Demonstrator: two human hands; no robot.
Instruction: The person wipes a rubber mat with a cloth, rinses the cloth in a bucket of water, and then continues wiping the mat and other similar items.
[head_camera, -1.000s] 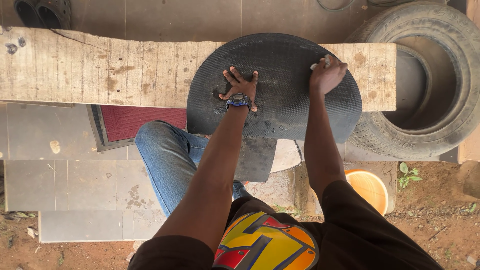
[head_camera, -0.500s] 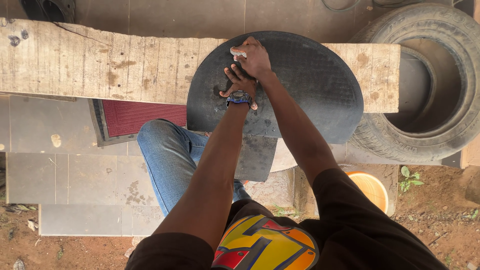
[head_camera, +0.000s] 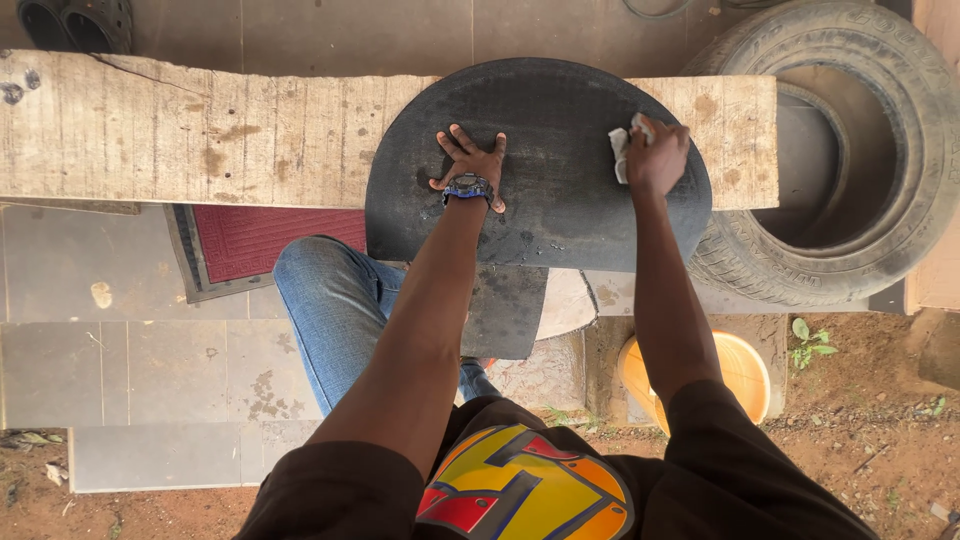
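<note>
Nearest the camera, the person's dark sleeves and a bright yellow, red and blue print on the shirt are filling the bottom of the view. A knee in blue jeans (head_camera: 335, 300) is rising just beyond, over grey paving slabs (head_camera: 150, 370) and bare reddish soil. To the right, an orange bowl (head_camera: 745, 365) is sitting on the ground, partly hidden behind the right forearm.

Further out, both arms are reaching onto a dark, rounded rubber sheet (head_camera: 560, 110) that is lying across a weathered wooden plank (head_camera: 200, 130); the sheet's near edge is overhanging the plank, and a darker flap is hanging down below it toward the knee. The left hand (head_camera: 472, 160), with a wristwatch (head_camera: 468, 187) on the wrist, is pressing flat on the sheet with fingers spread and nothing in its grasp. The right hand (head_camera: 655, 155) is clenching a small white cloth (head_camera: 622, 150) and holding it against the sheet's right side.

Under the plank, a red mat (head_camera: 280, 240) with a dark border is lying on the slabs, its far edge covered by the wood. Beyond the plank's right end, a worn tyre (head_camera: 900, 130) is lying flat, its near left side blocked by the sheet and plank. At the far top left, two dark round objects (head_camera: 75, 22) are sitting at the frame edge.
</note>
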